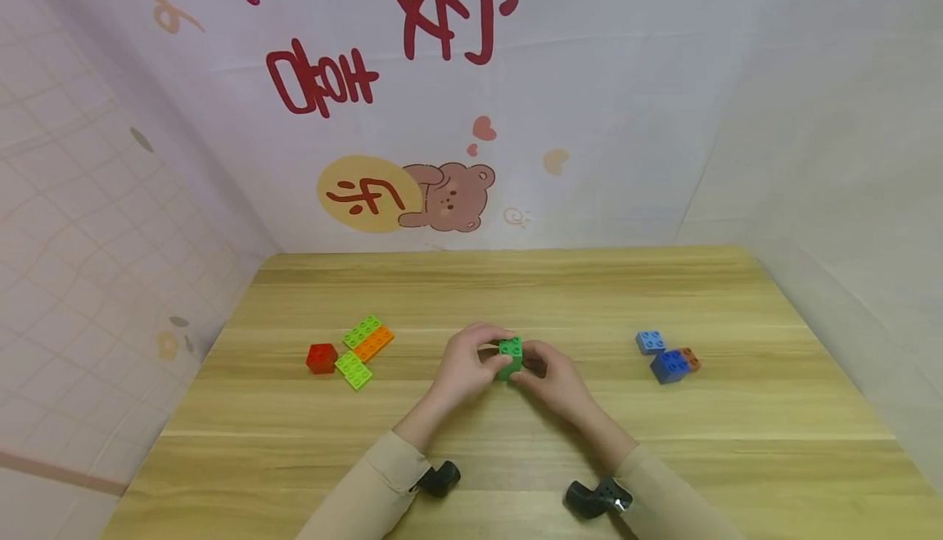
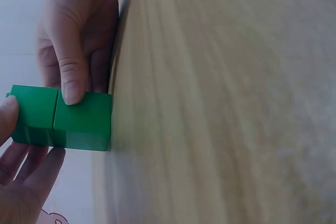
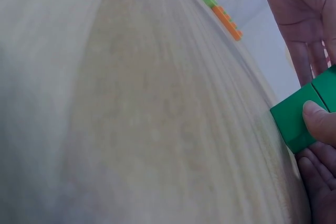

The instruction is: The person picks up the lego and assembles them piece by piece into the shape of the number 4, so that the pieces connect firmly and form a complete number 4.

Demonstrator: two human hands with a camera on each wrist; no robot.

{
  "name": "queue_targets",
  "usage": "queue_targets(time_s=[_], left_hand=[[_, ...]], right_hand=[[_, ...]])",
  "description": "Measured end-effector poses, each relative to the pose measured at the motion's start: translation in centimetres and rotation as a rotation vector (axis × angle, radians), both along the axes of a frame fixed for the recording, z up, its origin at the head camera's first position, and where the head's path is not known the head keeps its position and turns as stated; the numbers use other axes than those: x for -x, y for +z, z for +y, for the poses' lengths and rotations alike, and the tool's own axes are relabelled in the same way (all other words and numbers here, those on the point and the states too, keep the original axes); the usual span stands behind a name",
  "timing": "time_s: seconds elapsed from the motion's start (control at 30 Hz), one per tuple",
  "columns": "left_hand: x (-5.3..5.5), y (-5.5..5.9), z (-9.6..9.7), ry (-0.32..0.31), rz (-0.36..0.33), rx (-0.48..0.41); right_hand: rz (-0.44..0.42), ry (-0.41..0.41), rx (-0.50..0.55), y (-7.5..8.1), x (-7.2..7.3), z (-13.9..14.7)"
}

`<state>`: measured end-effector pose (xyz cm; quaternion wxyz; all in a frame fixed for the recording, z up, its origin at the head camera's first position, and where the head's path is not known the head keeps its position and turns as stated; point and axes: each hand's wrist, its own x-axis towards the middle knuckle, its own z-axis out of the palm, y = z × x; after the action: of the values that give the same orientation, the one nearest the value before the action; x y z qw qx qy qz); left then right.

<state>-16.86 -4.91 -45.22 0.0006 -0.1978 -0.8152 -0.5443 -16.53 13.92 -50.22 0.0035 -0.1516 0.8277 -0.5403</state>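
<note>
Two green toy bricks stand stacked on the table, the upper brick (image 2: 34, 116) flush on the lower brick (image 2: 84, 124), with a thin seam between them. My left hand (image 1: 466, 364) pinches the upper one between thumb and fingers, from the left. From the other side, my right hand (image 1: 556, 380) grips the lower one, its thumb flat on the brick's face in the right wrist view. Studs show on top of the stack in the head view.
On the wooden table (image 1: 508, 458), a red brick (image 1: 322, 358), two lime bricks (image 1: 354, 370) and an orange brick (image 1: 374, 344) lie left. At right are a light blue brick (image 1: 651, 342), a dark blue brick (image 1: 669, 366) and a brown brick (image 1: 691, 358). A printed cloth (image 1: 604, 98) hangs behind.
</note>
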Motion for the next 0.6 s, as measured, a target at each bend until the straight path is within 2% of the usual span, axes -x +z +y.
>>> queue_targets(time_s=[0.27, 0.6], left_hand=[[0.03, -0.11, -0.15, -0.015, 0.131, 0.103], [0.51, -0.07, -0.20, -0.071, 0.143, 0.127]], right_hand=[[0.001, -0.011, -0.007, -0.14, 0.14, -0.12], [0.008, -0.011, -0.007, -0.05, 0.08, -0.05]])
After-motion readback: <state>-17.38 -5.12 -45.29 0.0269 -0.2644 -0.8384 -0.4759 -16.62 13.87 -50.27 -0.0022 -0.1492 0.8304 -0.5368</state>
